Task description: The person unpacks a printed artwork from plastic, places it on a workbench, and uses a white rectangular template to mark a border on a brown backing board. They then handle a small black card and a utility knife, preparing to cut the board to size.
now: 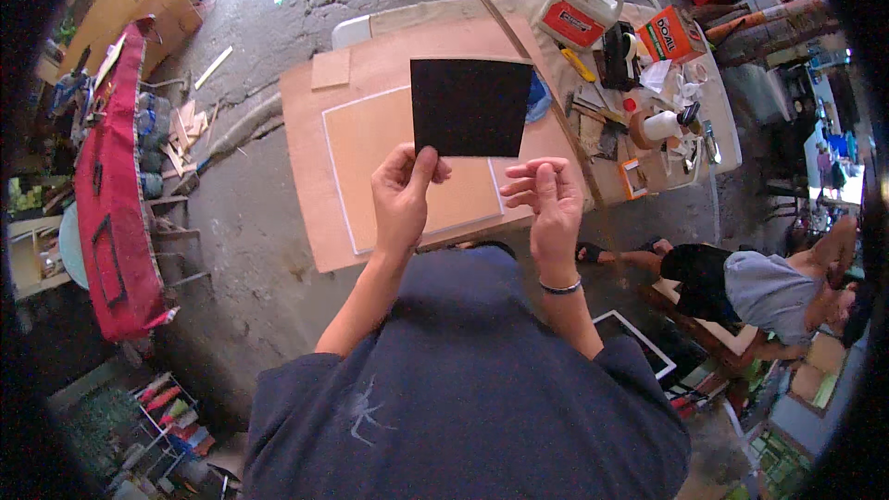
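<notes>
A flat black square sheet (pixel 470 107), with a thin pale line along its top edge, is held up over the table. My left hand (pixel 404 193) pinches its lower left corner, the thumb on the near face. Just below its lower right corner, my right hand (pixel 548 208) hovers with fingers stretched and holds nothing. Beneath both hands lies a tan panel with a white border (pixel 356 162), partly hidden by the sheet. That panel rests on a larger light-brown board (pixel 306 143). A small square wood piece (pixel 331 68) sits at the board's far left corner.
Along the right of the table are a white jug (pixel 581 9), an orange box (pixel 670 34), a yellow cutter (pixel 578 65) and a bottle (pixel 662 125). A long wood strip (pixel 519 42) crosses the board. A red-covered table (pixel 116 194) stands left; another person (pixel 769 287) is at right.
</notes>
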Motion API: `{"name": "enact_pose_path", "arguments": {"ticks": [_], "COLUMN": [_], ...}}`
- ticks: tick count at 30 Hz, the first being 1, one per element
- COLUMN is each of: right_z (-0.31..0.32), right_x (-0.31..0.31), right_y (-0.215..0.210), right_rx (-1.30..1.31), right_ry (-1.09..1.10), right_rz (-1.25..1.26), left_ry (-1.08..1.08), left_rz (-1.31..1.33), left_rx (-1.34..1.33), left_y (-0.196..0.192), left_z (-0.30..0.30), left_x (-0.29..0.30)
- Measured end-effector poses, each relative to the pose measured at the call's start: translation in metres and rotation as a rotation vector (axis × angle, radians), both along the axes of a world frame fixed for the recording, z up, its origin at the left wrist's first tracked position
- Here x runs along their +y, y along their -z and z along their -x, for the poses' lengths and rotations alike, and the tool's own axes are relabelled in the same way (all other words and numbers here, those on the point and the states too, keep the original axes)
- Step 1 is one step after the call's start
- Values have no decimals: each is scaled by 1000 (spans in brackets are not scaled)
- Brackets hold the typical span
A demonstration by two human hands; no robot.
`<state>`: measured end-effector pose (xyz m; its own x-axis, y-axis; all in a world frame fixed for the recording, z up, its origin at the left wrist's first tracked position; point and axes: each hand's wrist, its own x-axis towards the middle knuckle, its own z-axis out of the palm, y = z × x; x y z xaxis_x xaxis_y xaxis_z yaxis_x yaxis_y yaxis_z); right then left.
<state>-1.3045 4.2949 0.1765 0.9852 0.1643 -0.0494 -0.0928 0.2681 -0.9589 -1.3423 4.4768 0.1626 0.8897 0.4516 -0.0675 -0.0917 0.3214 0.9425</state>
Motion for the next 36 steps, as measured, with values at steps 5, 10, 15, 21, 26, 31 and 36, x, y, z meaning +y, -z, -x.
{"name": "enact_pose_path", "arguments": {"ticks": [5,10,15,21,26,31,36], "right_z": [22,53,69,70,67,56,41], "right_x": [5,1,-2,-3,-6,-6,-6], "right_y": [-3,3,5,5,2,17,16], "right_rx": [-15,-1,25,14,-28,-2,-8], "right_ry": [76,125,167,189,178,97,21], "right_rz": [92,153,113,160,153,100,74], "left_ry": [-19,3,20,-117,-425,-518,-582], "left_rz": [5,-17,-33,-162,-237,-329,-395], "left_rx": [-183,-240,-275,-281,-451,-524,-506], "left_y": [-30,-57,-73,-83,-130,-166,-171], "left_z": [-25,-30,-28,-34,-66,-52,-40], "left_x": [24,23,14,26,125,163,159]}}
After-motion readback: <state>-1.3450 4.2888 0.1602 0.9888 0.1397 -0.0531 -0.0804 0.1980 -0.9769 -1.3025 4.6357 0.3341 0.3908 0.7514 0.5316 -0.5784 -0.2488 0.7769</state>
